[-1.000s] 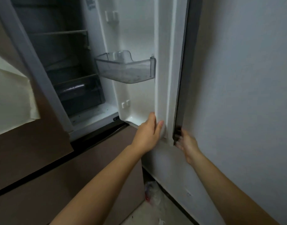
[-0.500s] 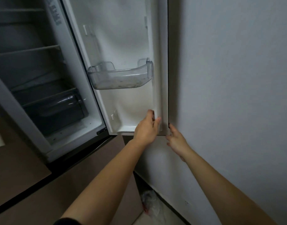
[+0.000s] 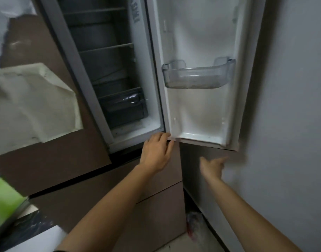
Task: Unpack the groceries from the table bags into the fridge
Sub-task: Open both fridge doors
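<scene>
The fridge door (image 3: 197,42) stands wide open beside the wall (image 3: 292,88). The left hand (image 3: 157,153) rests, fingers straight, at the door's lower hinge-side corner. The right hand (image 3: 212,166), blurred, hangs loose under the bottom edge and holds nothing. I'd judge the door rigid and weighty, best taken at its free outer edge

White fridge door (image 3: 196,42), brown drawers (image 3: 156,197)

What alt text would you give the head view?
A fridge door stands wide open beside a wall, one clear bin on it. The left hand touches the door's bottom corner; the right hand, blurred, hangs open below the door. Shelves and a drawer show inside.
</scene>
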### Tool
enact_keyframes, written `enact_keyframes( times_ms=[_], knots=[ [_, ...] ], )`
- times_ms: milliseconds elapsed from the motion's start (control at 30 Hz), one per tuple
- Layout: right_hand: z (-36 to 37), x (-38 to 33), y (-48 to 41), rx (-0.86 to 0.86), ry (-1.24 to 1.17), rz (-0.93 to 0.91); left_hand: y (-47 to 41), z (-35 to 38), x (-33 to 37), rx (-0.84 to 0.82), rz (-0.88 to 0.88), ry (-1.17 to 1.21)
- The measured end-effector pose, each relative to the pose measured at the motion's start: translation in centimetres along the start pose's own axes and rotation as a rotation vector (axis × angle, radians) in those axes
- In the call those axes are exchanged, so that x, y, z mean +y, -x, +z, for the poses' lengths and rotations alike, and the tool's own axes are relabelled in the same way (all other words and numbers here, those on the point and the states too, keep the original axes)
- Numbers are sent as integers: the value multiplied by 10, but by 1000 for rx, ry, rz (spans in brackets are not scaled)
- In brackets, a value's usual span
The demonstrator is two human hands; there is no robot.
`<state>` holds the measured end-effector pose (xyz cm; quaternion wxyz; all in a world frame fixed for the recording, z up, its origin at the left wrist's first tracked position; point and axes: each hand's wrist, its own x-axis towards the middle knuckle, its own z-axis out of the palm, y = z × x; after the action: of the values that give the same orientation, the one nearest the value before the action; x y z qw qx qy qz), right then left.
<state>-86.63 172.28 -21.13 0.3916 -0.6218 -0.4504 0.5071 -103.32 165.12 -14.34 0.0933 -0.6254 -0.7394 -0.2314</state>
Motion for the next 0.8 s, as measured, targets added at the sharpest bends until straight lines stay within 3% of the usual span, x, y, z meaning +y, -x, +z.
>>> enact_keyframes(
  times_ms=[100,233,333,433,600,700,800],
  knots=[
    [57,-1,16,-214,47,21,28,-25,-56,82,-84,-180],
    [130,-16,52,-556,121,-149,71,-64,-129,256,-228,-300],
    [183,-37,84,-696,116,-267,102,-87,-180,301,-352,-360],
    [229,-54,114,-714,101,-381,132,-101,-223,298,-432,-426],
    [278,-77,148,-577,27,-569,164,-108,-275,250,-559,-485],
    [294,-83,148,-501,-23,-567,176,-106,-292,228,-520,-494],
    [300,-80,144,-582,-1,-443,177,-98,-295,233,-518,-460]
  ],
)
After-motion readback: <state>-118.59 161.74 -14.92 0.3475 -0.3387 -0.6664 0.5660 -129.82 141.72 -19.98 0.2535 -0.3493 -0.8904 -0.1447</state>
